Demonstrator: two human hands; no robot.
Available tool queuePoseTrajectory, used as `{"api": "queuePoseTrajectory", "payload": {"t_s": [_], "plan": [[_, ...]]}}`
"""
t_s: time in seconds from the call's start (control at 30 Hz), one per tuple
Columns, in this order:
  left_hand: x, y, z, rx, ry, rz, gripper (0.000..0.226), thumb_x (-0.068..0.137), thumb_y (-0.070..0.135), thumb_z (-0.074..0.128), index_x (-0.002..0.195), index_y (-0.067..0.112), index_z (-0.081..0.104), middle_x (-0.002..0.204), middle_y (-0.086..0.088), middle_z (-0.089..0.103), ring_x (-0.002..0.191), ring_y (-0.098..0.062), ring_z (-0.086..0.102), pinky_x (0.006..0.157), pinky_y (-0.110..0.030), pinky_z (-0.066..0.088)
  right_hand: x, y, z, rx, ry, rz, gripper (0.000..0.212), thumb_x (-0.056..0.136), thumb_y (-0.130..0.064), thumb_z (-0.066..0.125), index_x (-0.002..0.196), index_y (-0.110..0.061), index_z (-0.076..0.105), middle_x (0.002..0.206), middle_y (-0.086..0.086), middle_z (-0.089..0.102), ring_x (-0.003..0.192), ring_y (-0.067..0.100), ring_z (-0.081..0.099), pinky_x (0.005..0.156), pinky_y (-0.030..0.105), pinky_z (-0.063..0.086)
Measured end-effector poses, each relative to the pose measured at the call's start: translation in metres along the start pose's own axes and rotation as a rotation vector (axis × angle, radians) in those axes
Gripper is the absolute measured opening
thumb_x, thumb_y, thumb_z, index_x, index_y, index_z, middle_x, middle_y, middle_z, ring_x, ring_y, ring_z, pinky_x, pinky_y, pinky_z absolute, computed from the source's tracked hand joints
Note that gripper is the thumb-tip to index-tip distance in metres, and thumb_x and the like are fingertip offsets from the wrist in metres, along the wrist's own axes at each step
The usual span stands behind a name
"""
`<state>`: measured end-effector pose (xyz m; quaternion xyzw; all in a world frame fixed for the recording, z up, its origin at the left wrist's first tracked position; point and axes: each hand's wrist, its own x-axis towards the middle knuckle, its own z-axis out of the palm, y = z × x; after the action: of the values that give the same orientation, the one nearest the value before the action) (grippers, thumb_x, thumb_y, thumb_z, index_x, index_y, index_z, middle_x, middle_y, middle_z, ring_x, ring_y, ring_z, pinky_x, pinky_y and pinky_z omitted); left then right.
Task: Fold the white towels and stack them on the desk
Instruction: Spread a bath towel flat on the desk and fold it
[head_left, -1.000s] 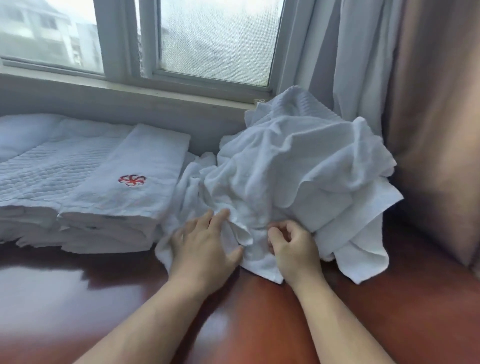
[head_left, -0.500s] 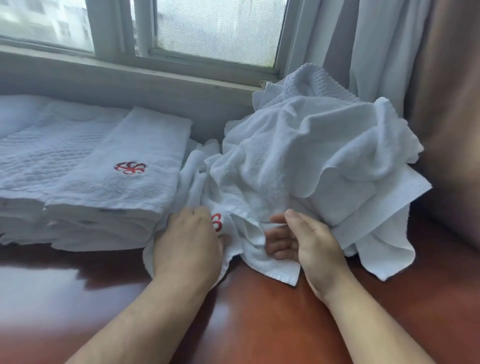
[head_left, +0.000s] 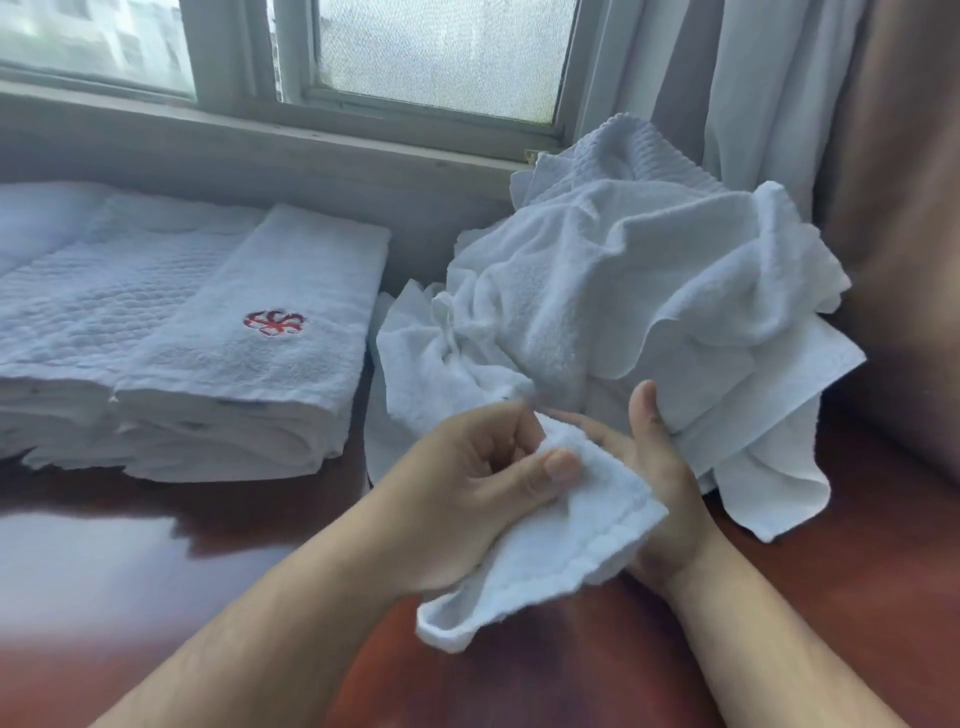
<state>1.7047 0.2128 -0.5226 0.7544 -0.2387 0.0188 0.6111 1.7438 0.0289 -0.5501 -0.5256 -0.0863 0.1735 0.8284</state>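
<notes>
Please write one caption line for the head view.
Left hand pinches a towel corner beside the folded stack; right hand open.

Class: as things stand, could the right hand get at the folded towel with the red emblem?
Probably not directly. The right hand lies behind the towel corner pinched by the left hand, which blocks the way to the folded towel.

Two hands (head_left: 467, 499), two stacks of folded towels (head_left: 244, 364), one heap of unfolded towels (head_left: 623, 291), one desk (head_left: 156, 561).

A hotel-like room: logo-embroidered folded towels (head_left: 249, 358) (red emblem) on a glossy desk (head_left: 104, 561) beneath a curtained window (head_left: 441, 52).
</notes>
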Motion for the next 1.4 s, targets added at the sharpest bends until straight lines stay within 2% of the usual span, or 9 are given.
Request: {"api": "queuePoseTrajectory", "payload": {"t_s": [0.1, 0.23, 0.37, 0.43, 0.57, 0.67, 0.8, 1.07, 1.4], "plan": [[-0.001, -0.003, 0.005, 0.107, 0.082, -0.090, 0.036, 0.089, 0.055, 0.056, 0.076, 0.022, 0.065, 0.068, 0.011, 0.058, 0.055, -0.004, 0.052, 0.056, -0.021, 0.040, -0.001, -0.003, 0.003, -0.099, 0.220, -0.026, 0.083, 0.084, -0.075, 0.039, 0.116, -0.003, 0.069, 0.112, 0.024, 0.072, 0.108, 0.034, 0.070, 0.096, 0.048, 0.053], [0.002, -0.009, -0.002, 0.600, 0.541, -0.175, 0.023, 0.095, 0.048, 0.056, 0.112, 0.034, 0.063, 0.122, 0.011, 0.054, 0.119, -0.014, 0.046, 0.098, -0.033, 0.034, -0.006, -0.012, 0.007, -0.654, 0.450, -0.164, 0.070, 0.093, -0.075, 0.041, 0.071, -0.016, 0.072, 0.070, 0.004, 0.072, 0.065, 0.013, 0.069, 0.062, 0.028, 0.050], [0.003, -0.019, -0.011, 0.382, 0.616, -0.388, 0.069, 0.090, 0.039, 0.071, 0.148, 0.024, 0.038, 0.144, -0.001, 0.039, 0.136, -0.019, 0.038, 0.105, -0.023, 0.027, -0.012, -0.010, 0.015, -0.905, 0.183, -0.079, 0.052, 0.085, -0.067, 0.066, 0.092, -0.017, 0.075, 0.080, -0.006, 0.077, 0.073, 0.006, 0.072, 0.065, 0.023, 0.055], [0.006, -0.022, -0.016, 0.214, 0.630, -0.435, 0.077, 0.089, 0.030, 0.074, 0.153, 0.023, 0.033, 0.129, 0.005, 0.057, 0.122, -0.016, 0.054, 0.111, -0.032, 0.039, -0.011, -0.006, 0.020, -0.866, 0.184, -0.109, 0.012, 0.091, -0.034, 0.074, 0.090, -0.023, 0.076, 0.080, -0.008, 0.077, 0.072, 0.003, 0.071, 0.062, 0.016, 0.052], [0.012, -0.024, -0.019, -0.172, 0.625, -0.491, 0.079, 0.089, 0.009, 0.070, 0.156, 0.020, 0.029, 0.095, 0.009, 0.075, 0.077, -0.009, 0.062, 0.081, -0.033, 0.049, -0.012, -0.011, 0.020, -0.663, 0.220, -0.069, 0.019, 0.095, -0.026, 0.067, 0.089, -0.011, 0.077, 0.079, 0.007, 0.077, 0.067, 0.015, 0.068, 0.061, 0.024, 0.057], [0.011, -0.026, -0.016, 0.105, 0.725, -0.486, 0.071, 0.087, 0.026, 0.070, 0.148, 0.021, 0.035, 0.114, 0.003, 0.061, 0.099, -0.015, 0.059, 0.092, -0.036, 0.050, -0.011, -0.014, 0.019, -0.685, 0.159, -0.020, 0.044, 0.093, -0.043, 0.063, 0.105, -0.002, 0.074, 0.100, 0.025, 0.073, 0.085, 0.030, 0.073, 0.084, 0.045, 0.059], [0.010, -0.025, -0.013, 0.075, 0.795, -0.466, 0.078, 0.085, 0.039, 0.075, 0.147, 0.021, 0.031, 0.142, -0.004, 0.045, 0.127, -0.021, 0.049, 0.110, -0.041, 0.043, -0.012, -0.005, 0.023, -0.695, 0.034, 0.010, 0.023, 0.093, -0.015, 0.072, 0.115, -0.016, 0.072, 0.103, 0.000, 0.079, 0.098, 0.014, 0.075, 0.080, 0.023, 0.059], [0.012, -0.006, -0.025, -0.479, 0.524, -0.236, 0.023, 0.070, 0.012, 0.059, 0.087, 0.016, 0.074, 0.087, -0.013, 0.074, 0.077, -0.029, 0.071, 0.073, -0.044, 0.058, -0.009, -0.002, 0.018, -0.416, 0.096, -0.055, 0.019, 0.096, -0.011, 0.063, 0.104, -0.011, 0.079, 0.104, 0.017, 0.077, 0.095, 0.031, 0.074, 0.076, 0.034, 0.061], [-0.001, -0.011, -0.025, -0.425, -0.224, -0.178, 0.032, 0.103, 0.031, 0.050, 0.114, 0.017, 0.077, 0.113, -0.009, 0.075, 0.105, -0.021, 0.072, 0.087, -0.027, 0.056, -0.002, -0.005, 0.011, -0.066, 0.035, 0.013, 0.096, 0.090, -0.079, 0.026, 0.133, 0.000, 0.059, 0.122, 0.030, 0.067, 0.119, 0.045, 0.063, 0.104, 0.055, 0.048]]}}
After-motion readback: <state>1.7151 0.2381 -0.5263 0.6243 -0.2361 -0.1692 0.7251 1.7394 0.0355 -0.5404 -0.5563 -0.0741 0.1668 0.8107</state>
